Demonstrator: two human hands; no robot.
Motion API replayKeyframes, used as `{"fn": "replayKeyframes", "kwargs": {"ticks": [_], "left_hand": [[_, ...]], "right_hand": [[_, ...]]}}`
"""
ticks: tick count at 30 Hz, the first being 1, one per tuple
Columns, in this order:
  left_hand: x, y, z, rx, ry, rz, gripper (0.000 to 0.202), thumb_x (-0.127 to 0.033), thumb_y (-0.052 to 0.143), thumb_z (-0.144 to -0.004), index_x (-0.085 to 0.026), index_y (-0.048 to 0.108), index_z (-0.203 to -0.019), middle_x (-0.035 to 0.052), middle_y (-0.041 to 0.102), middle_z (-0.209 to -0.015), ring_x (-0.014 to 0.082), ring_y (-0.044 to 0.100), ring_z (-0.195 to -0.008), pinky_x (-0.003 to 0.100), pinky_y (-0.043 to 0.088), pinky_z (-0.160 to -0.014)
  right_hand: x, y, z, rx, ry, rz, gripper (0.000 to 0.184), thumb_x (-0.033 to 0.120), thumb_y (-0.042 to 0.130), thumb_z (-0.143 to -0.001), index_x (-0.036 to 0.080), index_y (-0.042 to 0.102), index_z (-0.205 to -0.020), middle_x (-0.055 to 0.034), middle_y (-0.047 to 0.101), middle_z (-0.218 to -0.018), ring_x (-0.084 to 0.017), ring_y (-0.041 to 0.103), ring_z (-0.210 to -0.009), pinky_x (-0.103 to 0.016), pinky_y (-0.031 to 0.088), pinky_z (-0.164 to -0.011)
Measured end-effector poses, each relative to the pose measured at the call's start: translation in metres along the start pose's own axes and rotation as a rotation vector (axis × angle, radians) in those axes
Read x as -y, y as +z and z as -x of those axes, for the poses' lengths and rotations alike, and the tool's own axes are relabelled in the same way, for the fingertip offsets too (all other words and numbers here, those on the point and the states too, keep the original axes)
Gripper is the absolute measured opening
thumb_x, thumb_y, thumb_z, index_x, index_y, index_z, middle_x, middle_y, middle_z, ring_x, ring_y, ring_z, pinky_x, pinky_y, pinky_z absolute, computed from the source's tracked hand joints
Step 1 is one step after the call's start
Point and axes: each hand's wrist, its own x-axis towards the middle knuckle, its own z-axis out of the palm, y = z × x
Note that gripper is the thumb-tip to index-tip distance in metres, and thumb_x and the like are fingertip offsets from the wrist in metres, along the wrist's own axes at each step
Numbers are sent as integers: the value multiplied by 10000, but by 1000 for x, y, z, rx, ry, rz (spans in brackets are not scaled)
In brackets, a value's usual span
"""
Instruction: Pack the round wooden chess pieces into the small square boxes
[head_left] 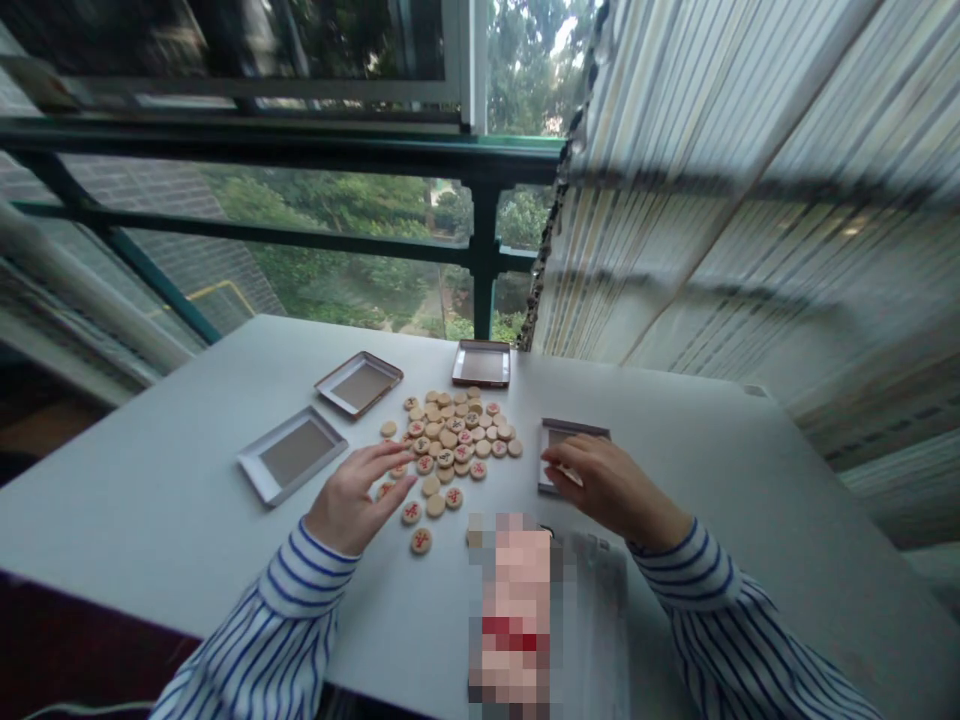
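Note:
Many round wooden Chinese chess pieces [448, 438] lie in a loose pile mid-table, some with red or black characters, others blank side up. My left hand [361, 495] is at the pile's left edge, its thumb apart from the fingers and nothing visible between them. At the right, my right hand [604, 487] is over a small shallow tray [576, 427] and covers much of it. Its thumb and fingertips are drawn close together; whether a piece is between them is hidden.
Two more shallow trays, a white one [253, 480] and a brown-edged one [322, 388], lie left of the pile. Another tray [481, 378] is at the white table's [712, 450] back edge. A clear plastic bag [600, 620] and a pixelated item [517, 590] lie in front.

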Motion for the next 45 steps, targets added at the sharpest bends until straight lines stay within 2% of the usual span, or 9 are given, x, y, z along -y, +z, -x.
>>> {"fn": "replayKeyframes", "kwargs": {"ticks": [5,8,11,16,22,32,37,42,45], "left_hand": [[3,5,41,137,67,-99,311,-340,613,-723,-191,619,-996,128,559,-1159,256,531,-1047,442,458,-869],[3,14,60,159,77,-134,328,-353,619,-712,-207,615,-1005,135,526,-1199,281,488,-1098,476,434,-882],[2,22,68,174,71,-150,299,-335,606,-720,-226,620,-998,125,501,-1232,293,437,-1149,492,414,-893],[-2,27,64,146,60,-147,185,-290,585,-735,-225,661,-891,115,523,-1204,290,440,-1132,499,399,-896],[-3,28,56,129,44,-159,155,-276,562,-754,-237,674,-854,107,555,-1163,285,464,-1109,505,396,-884],[7,29,50,105,8,-226,175,-291,543,-772,-204,659,-871,126,559,-1158,277,484,-1087,522,352,-923],[3,29,51,100,20,-211,208,-299,556,-764,-185,643,-915,132,559,-1160,281,481,-1099,516,344,-933],[-4,29,50,61,34,-174,228,-268,564,-758,-178,627,-957,121,574,-1133,275,495,-1082,481,384,-904],[-9,29,47,34,50,-138,220,-255,563,-759,-172,625,-953,121,579,-1124,270,504,-1065,466,402,-889]], "right_hand": [[30,14,-7,139,-131,55,176,269,466,-843,194,578,-956,-57,628,-854,-186,549,-839,-310,352,-694],[45,22,-10,193,-194,81,172,279,487,-826,193,567,-951,-56,625,-857,-189,548,-817,-312,341,-675],[56,30,-12,228,-232,103,155,258,518,-798,185,560,-927,-55,622,-853,-188,540,-808,-307,328,-669],[67,39,-14,243,-244,134,121,267,497,-808,165,547,-851,-61,614,-841,-184,526,-798,-301,306,-663],[73,41,-16,254,-238,144,146,267,433,-848,170,538,-818,-54,610,-819,-172,518,-782,-306,289,-663],[73,48,-18,245,-195,156,220,317,378,-881,167,528,-820,-58,608,-812,-168,511,-787,-305,266,-673],[77,46,-17,250,-203,138,209,306,382,-871,169,530,-813,-60,604,-804,-163,507,-770,-305,261,-670],[80,47,-18,289,-241,117,138,270,440,-834,169,534,-824,-65,603,-826,-164,515,-782,-297,274,-668],[79,49,-19,286,-234,115,157,256,424,-847,163,545,-813,-72,608,-814,-164,521,-775,-301,291,-670]]}}
